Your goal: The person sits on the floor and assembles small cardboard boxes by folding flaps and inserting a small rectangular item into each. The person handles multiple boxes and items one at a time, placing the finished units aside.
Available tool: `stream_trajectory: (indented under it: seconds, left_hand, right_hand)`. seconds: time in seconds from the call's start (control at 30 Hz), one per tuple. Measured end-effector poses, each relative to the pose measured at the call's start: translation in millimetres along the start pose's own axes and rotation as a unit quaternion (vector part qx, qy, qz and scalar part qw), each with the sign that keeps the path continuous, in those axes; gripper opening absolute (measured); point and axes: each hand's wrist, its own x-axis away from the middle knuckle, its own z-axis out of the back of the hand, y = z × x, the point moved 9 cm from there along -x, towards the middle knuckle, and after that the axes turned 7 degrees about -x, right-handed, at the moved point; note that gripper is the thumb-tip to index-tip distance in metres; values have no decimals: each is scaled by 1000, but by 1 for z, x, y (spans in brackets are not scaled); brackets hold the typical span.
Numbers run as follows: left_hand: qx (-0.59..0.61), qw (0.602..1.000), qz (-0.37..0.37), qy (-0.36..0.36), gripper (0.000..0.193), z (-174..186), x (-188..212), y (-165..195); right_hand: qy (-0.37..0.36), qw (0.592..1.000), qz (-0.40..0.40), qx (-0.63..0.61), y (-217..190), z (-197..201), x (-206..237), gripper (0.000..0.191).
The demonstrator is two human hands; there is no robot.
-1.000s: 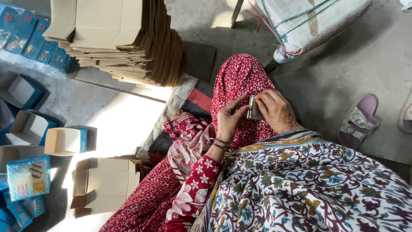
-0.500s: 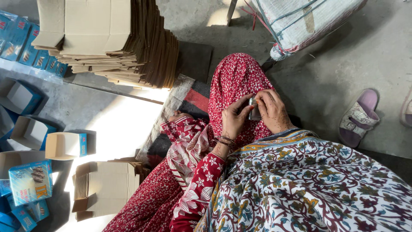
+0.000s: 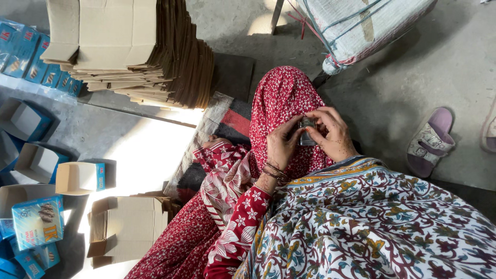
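Both hands, left (image 3: 283, 144) and right (image 3: 336, 135), pinched tight round a small grey roll of tape (image 3: 307, 131) over the red-draped knee (image 3: 281, 98), so best picking at the edge slowly with a thumbnail, roll kept steady.

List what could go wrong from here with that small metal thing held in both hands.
1. The small grey metal object is pinched only at the fingertips of the left hand and right hand, above the raised knee in red cloth; a slip could send it down into the folds or onto the concrete floor.
2. Much of it is hidden by the fingers, so a poor grip may go unnoticed.
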Motion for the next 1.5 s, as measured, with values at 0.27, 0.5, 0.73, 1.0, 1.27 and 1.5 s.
stream_trajectory:
  seconds: [0.27,0.5,0.73,1.0,1.27,1.5]
  left_hand:
    - [-141,987,-67,-48,34,2,-3,20]
    - [-286,933,-214,-32,46,-17,18,12]
    - [-276,944,-181,-30,37,-31,15,-12]
    - [-165,975,-115,93,20,-4,26,-4]
    - [293,943,142,74,11,10,28,-80]
    - [743,653,147,15,6,0,39,-58]
  right_hand:
    - [-15,995,-98,-24,4,-2,5,50]
    - [-2,997,41,66,-7,-12,13,54]
    - [9,997,50,65,8,-23,18,53]
    - [21,998,48,28,11,-23,26,51]
    - [44,999,14,6,17,-13,27,48]
    - [-12,973,-113,-200,45,-29,38,43]
